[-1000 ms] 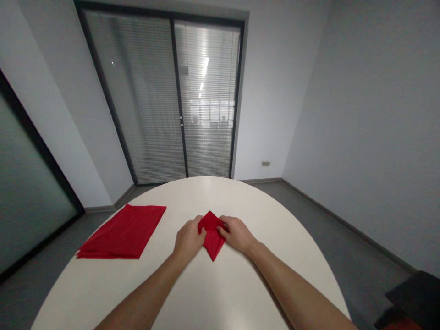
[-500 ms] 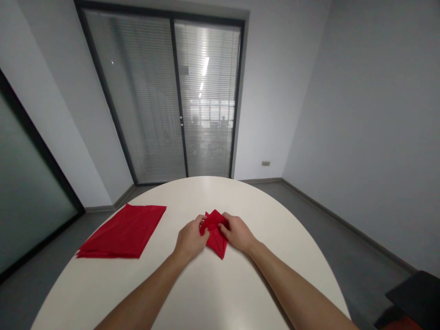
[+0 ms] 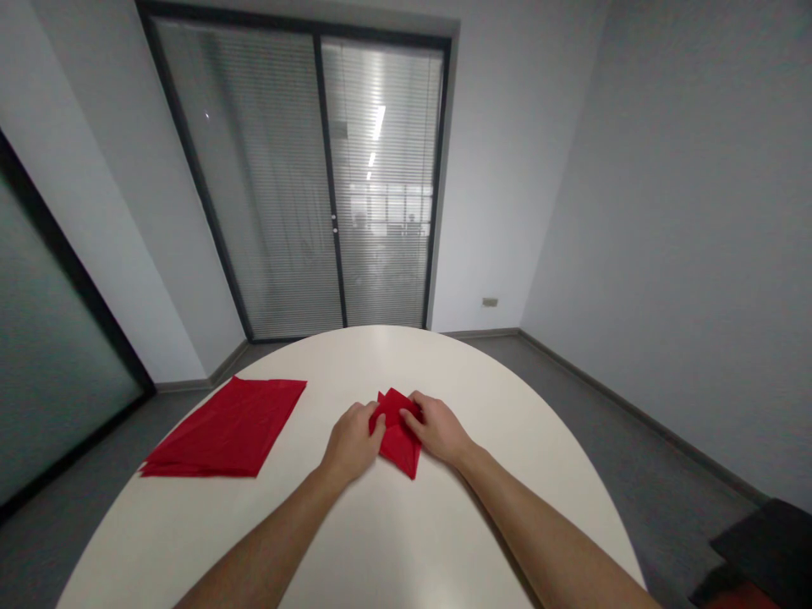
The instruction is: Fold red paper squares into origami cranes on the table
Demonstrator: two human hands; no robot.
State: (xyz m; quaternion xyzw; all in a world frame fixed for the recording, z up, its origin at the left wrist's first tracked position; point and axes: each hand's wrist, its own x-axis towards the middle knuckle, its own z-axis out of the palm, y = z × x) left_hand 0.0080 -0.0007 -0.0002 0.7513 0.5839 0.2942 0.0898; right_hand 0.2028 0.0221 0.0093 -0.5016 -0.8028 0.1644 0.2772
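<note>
Compared with a second ago, the folded red piece [image 3: 394,436] has turned between the hands: its near tip [image 3: 412,472] has swung from midway to below the right hand's [image 3: 441,430] thumb, and a second small point [image 3: 381,397] has appeared by the left hand's [image 3: 353,441] fingers. The dark central line below both thumbs half a second ago has faded.

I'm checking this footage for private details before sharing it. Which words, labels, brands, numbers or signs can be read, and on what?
None can be read.
Folded red sheet, red stack, table: no text visible.
Wall plate: too small to tell.
Beyond the blinds: too blurred to tell.
</note>
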